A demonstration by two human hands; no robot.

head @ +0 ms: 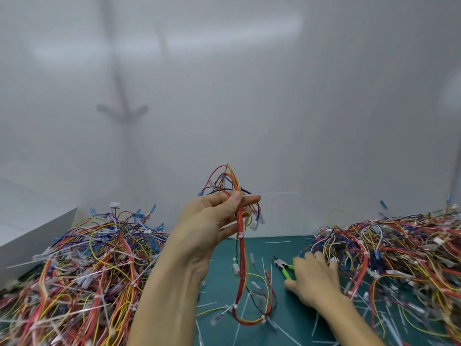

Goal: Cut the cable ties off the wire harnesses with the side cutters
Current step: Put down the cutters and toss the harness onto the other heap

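Note:
My left hand (212,221) is raised over the green mat and pinches a wire harness (240,258) of red, yellow and black wires near its top. The harness hangs down to the mat, with white cable ties (240,235) around it. A long white tie tail (277,194) sticks out to the right from my fingers. The side cutters (283,267), with green handles, lie on the mat. My right hand (315,277) rests flat over their handles, fingers spread and reaching toward the right pile.
A big pile of harnesses (87,265) fills the left of the green mat (274,328), another pile (399,258) the right. Cut tie pieces litter the mat. A white box (32,236) stands at far left. A white wall is behind.

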